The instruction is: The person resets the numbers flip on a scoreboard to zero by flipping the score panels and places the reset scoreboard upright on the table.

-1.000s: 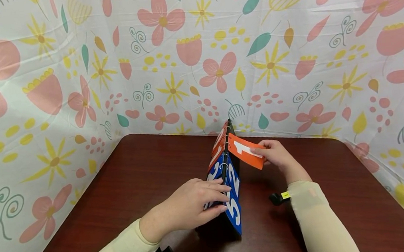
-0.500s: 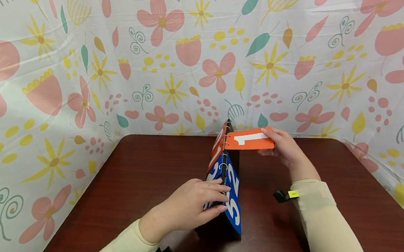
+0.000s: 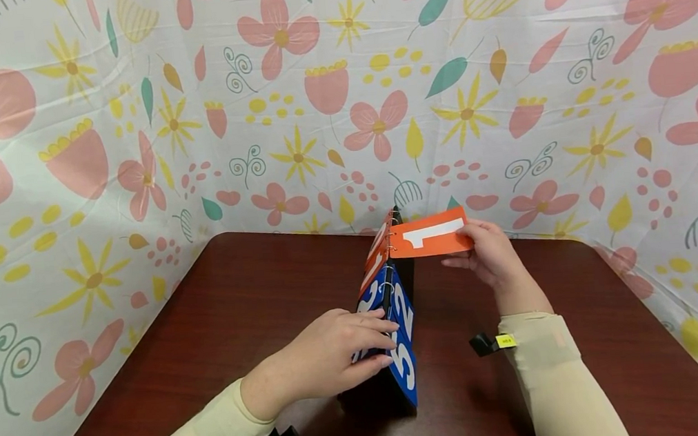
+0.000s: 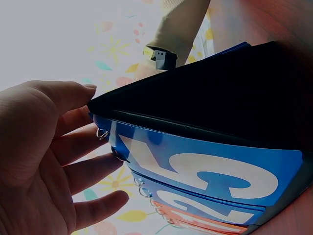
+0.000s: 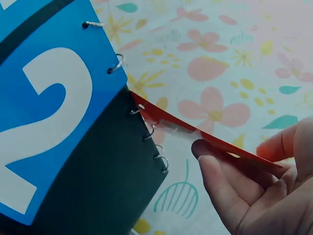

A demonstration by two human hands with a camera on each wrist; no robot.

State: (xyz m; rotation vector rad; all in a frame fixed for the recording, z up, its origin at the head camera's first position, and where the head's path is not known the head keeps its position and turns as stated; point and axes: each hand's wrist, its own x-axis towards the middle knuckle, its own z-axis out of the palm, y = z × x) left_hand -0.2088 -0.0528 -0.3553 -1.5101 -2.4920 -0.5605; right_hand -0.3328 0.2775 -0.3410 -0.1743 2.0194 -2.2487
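Head view is giving the whole layout: a tent-shaped scoreboard (image 3: pixel 404 338) is standing on the brown table (image 3: pixel 257 309), running from near to far. The right hand (image 3: pixel 493 255) is pinching the right end of an orange card (image 3: pixel 427 235) marked 1, which is reaching left from those fingers to the scoreboard's top. The left hand (image 3: pixel 330 355) is resting over the near end of the top, thumb and fingers apart, nearer than the card and not touching it.

Left wrist view is revealing what the head view is barely showing: the thumb touching the peak of the dark near end, and blue cards (image 4: pixel 220 174) numbered 5 and 2 on the left face.

Right wrist view is showing the orange card almost edge-on, fingers on both faces, with metal rings (image 5: pixel 150 132) lining the top beside a black panel (image 5: pixel 98 166).
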